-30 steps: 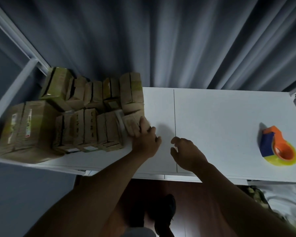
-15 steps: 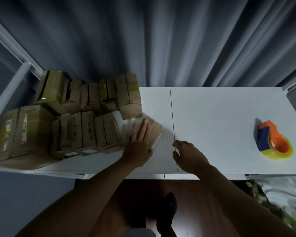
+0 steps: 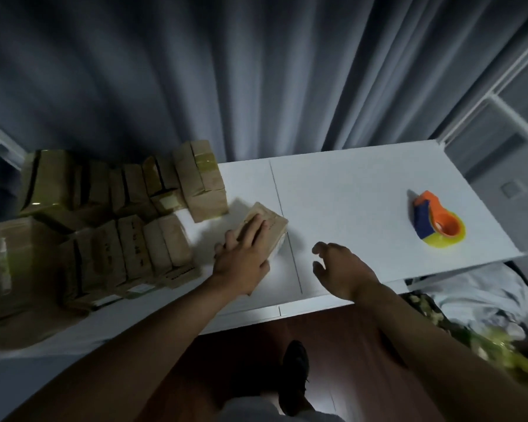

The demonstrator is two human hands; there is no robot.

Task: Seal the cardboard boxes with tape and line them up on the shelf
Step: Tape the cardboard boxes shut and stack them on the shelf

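Small brown cardboard box slid rightward, clear of stacked taped boxes at 9 o'clock on white shelf. Left hand fingers flat atop it; right hand loosely curled, empty. Orange-blue tape dispenser at 3 o'clock.

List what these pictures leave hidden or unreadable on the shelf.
- Head view: the top of the small box lies under the left hand, so any tape seam there is hidden.
- Head view: printing on the front-row boxes is too dim and blurred to read.
- Head view: the large box is cut off by the left edge.
- Head view: the tape dispenser hides how much tape its roll holds.
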